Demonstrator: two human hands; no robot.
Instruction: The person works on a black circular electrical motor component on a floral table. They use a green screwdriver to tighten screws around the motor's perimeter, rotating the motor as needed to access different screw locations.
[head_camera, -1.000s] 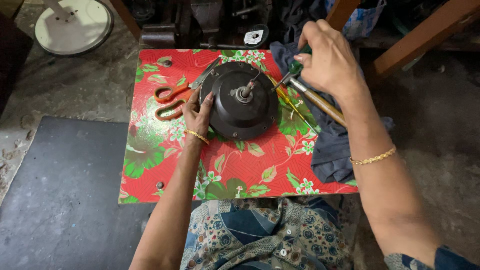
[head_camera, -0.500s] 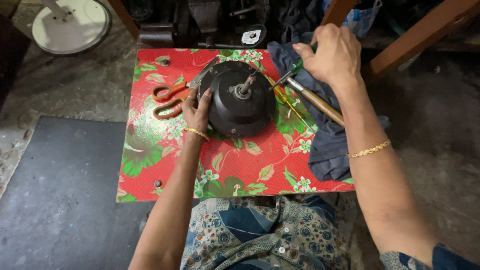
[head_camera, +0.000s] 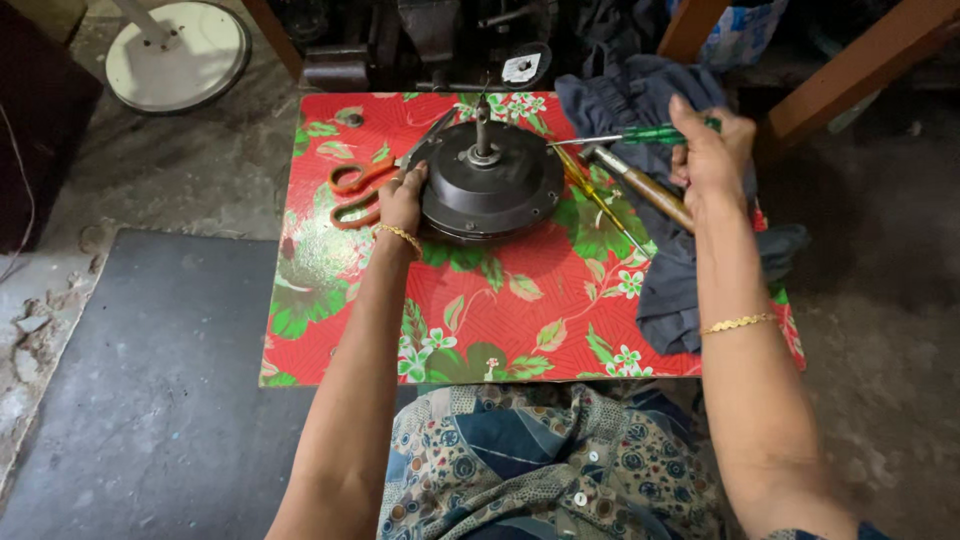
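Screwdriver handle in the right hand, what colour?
Translucent green screwdriver handle, gripped in the right hand; head view.

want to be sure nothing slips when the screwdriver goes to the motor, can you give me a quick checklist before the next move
1. Left hand steadying the motor: ok, it rests on the left rim.
2. Right hand gripping the green screwdriver: ok, fingers wrapped round the handle.
3. Screwdriver tip on a screw: not ok, the shaft lies level, pointing at the motor's shaft, not seated.
4. Motor flat on the table: ok, it looks level.
5. Loose tools nearby: not ok, orange scissors lie by the left hand, a wooden-handled tool and yellow screwdriver on the right.
6. Which screw is targeted: cannot tell.
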